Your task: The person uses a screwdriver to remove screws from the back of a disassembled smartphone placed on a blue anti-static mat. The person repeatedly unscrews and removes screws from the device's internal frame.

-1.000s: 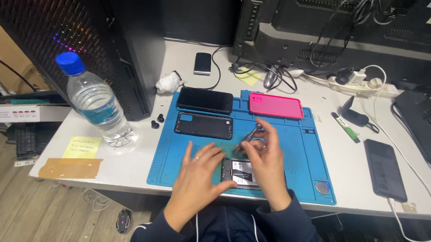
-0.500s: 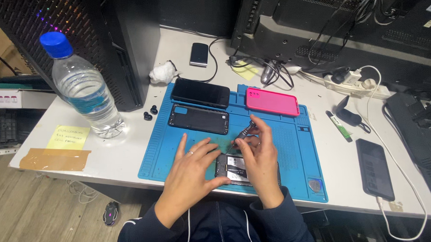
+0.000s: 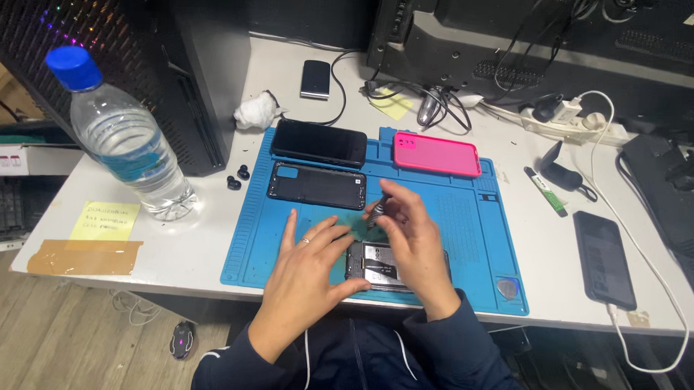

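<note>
An opened phone [image 3: 381, 267] lies face down on the blue work mat [image 3: 469, 222], its insides showing. My left hand [image 3: 310, 267] rests flat on the phone's left end, fingers spread, a ring on one finger. My right hand [image 3: 414, 243] covers the phone's right half and grips a small screwdriver [image 3: 377, 210], its tip pointing down at the phone. A black back cover [image 3: 319, 185] lies just beyond my hands.
A dark phone [image 3: 319, 142] and a pink case [image 3: 437, 153] lie at the mat's far edge. A water bottle [image 3: 126, 137] stands at the left beside a black computer tower [image 3: 160, 50]. Another phone [image 3: 605, 258] on a cable, a green marker [image 3: 545, 191] and a power strip [image 3: 572, 122] are at the right.
The view has shifted a little; my hands stay on the opened phone, the right hand still working the screwdriver over it.
</note>
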